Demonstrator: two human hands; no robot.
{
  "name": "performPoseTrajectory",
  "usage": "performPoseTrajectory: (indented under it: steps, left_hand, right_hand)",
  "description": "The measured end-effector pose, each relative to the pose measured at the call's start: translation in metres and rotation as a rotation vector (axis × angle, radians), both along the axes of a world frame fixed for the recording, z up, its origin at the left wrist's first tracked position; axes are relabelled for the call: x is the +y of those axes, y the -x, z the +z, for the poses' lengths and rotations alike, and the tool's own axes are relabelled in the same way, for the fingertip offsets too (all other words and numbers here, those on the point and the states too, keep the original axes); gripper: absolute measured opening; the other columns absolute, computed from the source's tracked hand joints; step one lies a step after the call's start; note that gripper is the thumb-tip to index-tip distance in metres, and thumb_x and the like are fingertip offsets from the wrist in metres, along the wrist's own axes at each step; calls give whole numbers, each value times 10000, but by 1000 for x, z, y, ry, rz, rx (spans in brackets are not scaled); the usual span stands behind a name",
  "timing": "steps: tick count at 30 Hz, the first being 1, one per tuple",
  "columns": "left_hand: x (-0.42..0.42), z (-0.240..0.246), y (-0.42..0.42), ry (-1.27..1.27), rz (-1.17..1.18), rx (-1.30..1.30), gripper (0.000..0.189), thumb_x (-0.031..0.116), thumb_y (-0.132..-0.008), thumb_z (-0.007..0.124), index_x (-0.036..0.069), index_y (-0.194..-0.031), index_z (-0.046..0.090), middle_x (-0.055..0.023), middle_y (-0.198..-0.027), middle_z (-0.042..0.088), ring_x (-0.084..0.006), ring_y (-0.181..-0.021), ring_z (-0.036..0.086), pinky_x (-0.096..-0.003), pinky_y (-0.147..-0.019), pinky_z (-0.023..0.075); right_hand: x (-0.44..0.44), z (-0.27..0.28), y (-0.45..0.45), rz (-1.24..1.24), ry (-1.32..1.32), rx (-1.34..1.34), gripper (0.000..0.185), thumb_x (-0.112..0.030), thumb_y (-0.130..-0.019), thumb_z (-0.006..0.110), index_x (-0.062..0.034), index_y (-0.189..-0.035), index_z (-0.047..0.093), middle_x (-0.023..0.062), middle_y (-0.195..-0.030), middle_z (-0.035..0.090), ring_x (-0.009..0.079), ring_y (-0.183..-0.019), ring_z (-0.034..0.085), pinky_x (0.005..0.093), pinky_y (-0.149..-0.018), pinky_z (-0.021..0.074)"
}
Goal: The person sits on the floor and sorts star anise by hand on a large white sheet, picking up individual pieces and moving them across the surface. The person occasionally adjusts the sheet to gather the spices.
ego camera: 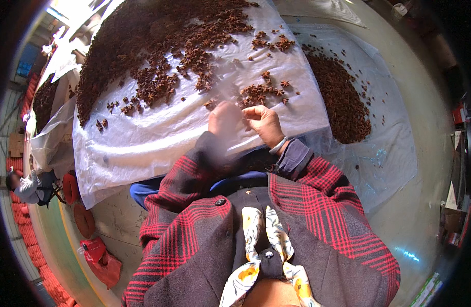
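Before me a table is covered with a white plastic sheet (143, 153) that carries a large heap of dried star anise (135, 42). My left hand (224, 119) is over the sheet's near part, partly hidden by a hazy blur in the picture, so its fingers and anything in them do not show clearly. Close beside it, my right hand (265, 123) has thumb and fingertips drawn together; whether a small piece is between them I cannot tell. Just beyond both hands is a small loose pile of star anise (258, 93), with a few single stars to its right.
On the floor at right, more star anise (339, 99) is heaped on a plastic sheet (392, 153). Red sacks (103, 264) and round reddish-brown cushions or rings (84, 220) are on the floor at lower left. Another person (28, 188) sits at far left near another sheet with a dark heap.
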State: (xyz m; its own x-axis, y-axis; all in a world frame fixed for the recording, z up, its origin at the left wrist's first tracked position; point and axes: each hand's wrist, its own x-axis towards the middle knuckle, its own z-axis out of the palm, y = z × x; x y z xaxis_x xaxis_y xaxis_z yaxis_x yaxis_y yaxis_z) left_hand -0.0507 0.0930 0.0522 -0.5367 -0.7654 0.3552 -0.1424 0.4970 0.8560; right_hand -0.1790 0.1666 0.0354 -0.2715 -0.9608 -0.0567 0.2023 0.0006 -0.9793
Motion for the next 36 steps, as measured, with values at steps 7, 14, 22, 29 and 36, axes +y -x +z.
performPoseTrajectory:
  steps: [7,14,22,29,36]
  left_hand:
    - [39,33,-21,-89,-967,-476,120,174,-798,618,66,-755,589,-125,-694,547,-262,-666,578,-365,-647,466]
    - [-41,26,14,225,-145,-682,118,200,-777,618,84,-793,633,-110,-760,594,-285,-741,609,-381,-654,492]
    - [-43,-8,13,386,40,-745,162,127,-709,662,137,-870,647,-75,-1007,565,-294,-986,530,-388,-824,465]
    - [-45,-16,20,407,-51,-719,131,167,-826,563,90,-920,612,-110,-922,575,-303,-936,553,-407,-816,459]
    - [-35,19,65,452,-175,-1128,169,90,-787,500,18,-822,648,-166,-889,633,-320,-861,620,-405,-742,511]
  right_hand:
    - [12,-21,10,-2,109,573,290,-27,-710,696,-13,-995,649,74,-862,586,142,-729,584,250,-659,487]
    - [15,-6,28,-129,54,610,263,-34,-744,668,-29,-1004,635,91,-862,617,179,-717,593,280,-650,488]
    - [14,-20,65,-278,14,621,157,28,-758,612,-27,-899,654,23,-778,603,82,-639,528,230,-584,452]
    - [2,-24,56,-283,30,605,143,14,-749,628,-29,-882,659,30,-801,613,88,-626,527,231,-579,449]
    - [6,-29,60,-252,-6,608,142,10,-745,629,-19,-884,643,94,-842,624,161,-668,595,274,-611,484]
